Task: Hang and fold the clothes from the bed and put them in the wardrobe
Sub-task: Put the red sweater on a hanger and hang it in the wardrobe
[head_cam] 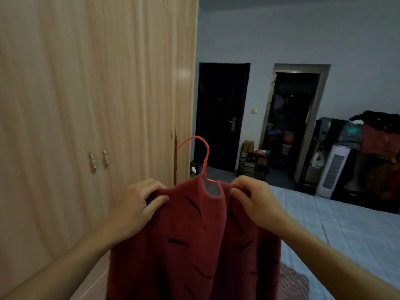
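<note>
Dim blue-grey walls, dark closed door beside an open doorway — white fan heater right.

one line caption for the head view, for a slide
Both hands, left and right, hold a red garment on a red hanger.

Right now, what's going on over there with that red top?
A person holds a dark red garment up in front of the closed wardrobe. It sits on a red hanger, whose hook sticks up out of the neckline. The left hand grips one shoulder and the right hand pinches the other, as if settling it on the hanger. The bed lies to the right. The garment is not yet in the wardrobe.
</note>
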`<control>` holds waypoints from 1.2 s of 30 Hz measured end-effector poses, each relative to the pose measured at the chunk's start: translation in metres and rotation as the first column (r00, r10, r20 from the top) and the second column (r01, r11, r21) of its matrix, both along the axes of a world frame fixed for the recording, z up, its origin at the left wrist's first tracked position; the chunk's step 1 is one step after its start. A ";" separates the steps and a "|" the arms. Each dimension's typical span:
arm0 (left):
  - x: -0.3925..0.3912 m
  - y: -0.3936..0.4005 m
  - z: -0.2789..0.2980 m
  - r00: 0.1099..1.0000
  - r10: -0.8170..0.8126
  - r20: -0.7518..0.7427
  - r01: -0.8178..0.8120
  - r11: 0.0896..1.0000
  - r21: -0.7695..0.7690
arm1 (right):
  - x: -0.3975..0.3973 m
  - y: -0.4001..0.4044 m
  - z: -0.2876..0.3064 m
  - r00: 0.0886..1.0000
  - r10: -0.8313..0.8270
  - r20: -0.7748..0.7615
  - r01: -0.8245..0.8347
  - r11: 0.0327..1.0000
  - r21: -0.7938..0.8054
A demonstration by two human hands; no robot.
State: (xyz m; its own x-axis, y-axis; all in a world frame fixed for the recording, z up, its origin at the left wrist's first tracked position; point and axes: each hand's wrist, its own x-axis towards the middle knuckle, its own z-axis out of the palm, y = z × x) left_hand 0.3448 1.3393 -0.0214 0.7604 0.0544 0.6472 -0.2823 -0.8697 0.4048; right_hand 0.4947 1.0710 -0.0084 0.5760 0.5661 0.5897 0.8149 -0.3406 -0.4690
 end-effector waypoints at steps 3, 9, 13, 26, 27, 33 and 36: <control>-0.022 0.030 0.001 0.998 0.061 -0.024 -0.061 0.998 0.025 | 0.001 0.017 0.003 1.000 -0.009 0.000 0.009 0.997 0.077; -0.059 0.075 0.008 0.965 0.232 -0.123 -0.219 0.969 0.111 | 0.012 0.046 0.008 0.998 0.050 -0.034 -0.045 0.990 0.135; -0.073 0.076 0.015 0.956 0.278 -0.098 -0.263 0.954 0.141 | 0.018 0.079 0.006 0.991 0.136 -0.014 -0.131 0.976 0.174; -0.172 0.097 0.030 0.743 0.652 0.151 -0.669 0.728 0.149 | -0.025 0.233 0.000 0.831 0.556 -0.010 -0.546 0.819 0.175; -0.185 0.101 0.030 0.709 0.684 0.169 -0.704 0.696 0.138 | -0.034 0.245 0.002 0.807 0.590 0.007 -0.584 0.797 0.156; -0.280 0.138 0.027 0.516 0.813 0.270 -0.855 0.510 0.097 | -0.102 0.327 -0.003 0.698 0.716 0.007 -0.716 0.698 0.034; -0.336 0.163 0.021 0.502 0.833 0.232 -0.864 0.491 0.110 | -0.154 0.373 -0.007 0.638 0.770 -0.024 -0.769 0.638 0.029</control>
State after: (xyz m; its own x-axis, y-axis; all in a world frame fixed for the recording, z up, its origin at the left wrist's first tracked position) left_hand 0.0092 1.5026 -0.0004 0.3208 0.4941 0.8080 0.6010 -0.7656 0.2295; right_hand 0.3407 1.4440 -0.0152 -0.0465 0.8046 0.5920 0.7643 0.4102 -0.4976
